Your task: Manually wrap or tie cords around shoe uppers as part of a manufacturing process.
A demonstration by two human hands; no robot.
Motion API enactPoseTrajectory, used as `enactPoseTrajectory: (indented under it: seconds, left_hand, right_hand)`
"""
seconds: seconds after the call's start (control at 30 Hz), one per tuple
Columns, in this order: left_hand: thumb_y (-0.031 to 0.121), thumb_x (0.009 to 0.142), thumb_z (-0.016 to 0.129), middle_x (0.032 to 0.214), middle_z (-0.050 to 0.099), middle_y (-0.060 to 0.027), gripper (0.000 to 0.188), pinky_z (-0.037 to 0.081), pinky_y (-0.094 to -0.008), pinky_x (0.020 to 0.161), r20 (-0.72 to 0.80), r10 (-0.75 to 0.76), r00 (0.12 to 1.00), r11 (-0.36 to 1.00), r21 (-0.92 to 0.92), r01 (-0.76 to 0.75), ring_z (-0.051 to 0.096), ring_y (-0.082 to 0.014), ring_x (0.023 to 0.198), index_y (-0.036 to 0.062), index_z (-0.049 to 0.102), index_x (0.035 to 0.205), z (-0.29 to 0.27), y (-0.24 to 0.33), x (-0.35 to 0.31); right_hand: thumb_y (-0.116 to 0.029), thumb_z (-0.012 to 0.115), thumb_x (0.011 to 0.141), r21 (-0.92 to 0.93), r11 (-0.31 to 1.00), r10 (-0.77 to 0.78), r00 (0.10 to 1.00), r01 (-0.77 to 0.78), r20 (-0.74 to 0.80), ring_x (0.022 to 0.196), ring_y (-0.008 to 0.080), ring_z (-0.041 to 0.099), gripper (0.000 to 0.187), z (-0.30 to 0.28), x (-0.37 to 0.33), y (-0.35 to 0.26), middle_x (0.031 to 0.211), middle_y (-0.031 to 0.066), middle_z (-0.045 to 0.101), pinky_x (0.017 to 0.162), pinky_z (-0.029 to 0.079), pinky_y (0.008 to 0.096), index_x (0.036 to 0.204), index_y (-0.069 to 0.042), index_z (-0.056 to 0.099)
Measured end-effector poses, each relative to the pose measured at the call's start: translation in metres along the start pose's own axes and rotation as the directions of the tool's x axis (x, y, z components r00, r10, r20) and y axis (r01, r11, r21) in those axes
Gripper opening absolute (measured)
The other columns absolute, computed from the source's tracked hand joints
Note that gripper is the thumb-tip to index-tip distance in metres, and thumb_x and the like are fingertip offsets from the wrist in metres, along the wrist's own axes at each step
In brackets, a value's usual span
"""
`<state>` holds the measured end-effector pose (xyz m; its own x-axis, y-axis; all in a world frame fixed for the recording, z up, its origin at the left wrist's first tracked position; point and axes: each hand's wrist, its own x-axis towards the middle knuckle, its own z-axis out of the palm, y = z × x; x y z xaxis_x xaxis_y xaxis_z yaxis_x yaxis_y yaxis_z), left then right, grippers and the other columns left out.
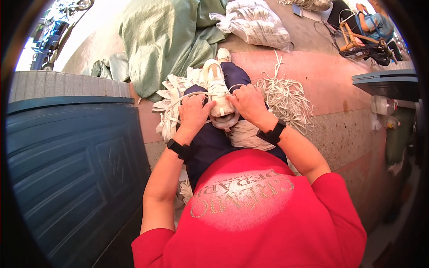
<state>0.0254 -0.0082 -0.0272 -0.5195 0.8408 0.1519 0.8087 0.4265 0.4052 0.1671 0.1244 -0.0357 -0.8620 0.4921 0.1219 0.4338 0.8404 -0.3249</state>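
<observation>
A cream and white lace-up sneaker rests between my knees, its toe pointing away and its heel opening toward me. To its left, my left hand is closed on a white shoelace that runs across to the eyelets. My right hand sits at the shoe's right side, fingers pinched on the lace's other side. Its fingertips are partly hidden by the back of the hand. Beside my left leg lies a pile of white shoe pieces. A tangled heap of white laces lies on the floor to the right.
Green sheeting covers something at the far left. Beyond the shoe lies a clear bag of white items. A blue panelled door stands close on the left. Another person sits at the far right near a wooden-framed chair.
</observation>
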Motion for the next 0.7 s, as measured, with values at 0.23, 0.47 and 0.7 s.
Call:
enactPoseTrajectory:
  seconds: [0.23,0.47,0.7]
  left_hand:
    - [0.014,0.078,0.057,0.072,0.063,-0.012,0.021,0.045,-0.0277,0.059,0.424,-0.07,0.903,0.785,-0.535,0.313,0.057,-0.016,0.06,-0.0026,0.062,0.09,0.002,-0.017,0.008]
    - [0.016,0.082,0.05,0.068,0.06,-0.0158,0.022,0.046,-0.0354,0.056,0.057,-0.001,0.998,0.951,-0.31,0.019,0.06,-0.026,0.058,-0.0028,0.061,0.084,0.0,0.013,0.057]
    - [0.013,0.073,0.059,0.065,0.06,-0.0162,0.025,0.048,-0.0312,0.049,0.749,-0.055,0.66,0.851,-0.311,0.424,0.06,-0.0229,0.051,-0.0054,0.059,0.09,0.037,0.042,0.099]
  right_hand:
    - [-0.026,0.046,0.083,0.121,0.993,-0.006,0.988,-0.014,0.157,0.085,0.0264,0.052,0.023,0.011,0.005,0.014,0.086,0.0094,0.058,0.071,0.04,0.0437,0.084,-0.008,0.06]
    - [-0.014,0.053,0.076,0.487,0.873,0.024,0.995,0.028,-0.099,0.07,0.0325,0.054,0.014,0.017,-0.002,0.018,0.071,0.0145,0.058,0.067,0.044,0.0386,0.076,-0.005,0.064]
    - [-0.013,0.057,0.074,0.558,0.825,0.012,0.984,0.092,-0.179,0.071,0.0319,0.057,0.012,0.02,-0.001,0.019,0.071,0.0144,0.059,0.063,0.045,0.0402,0.078,-0.004,0.063]
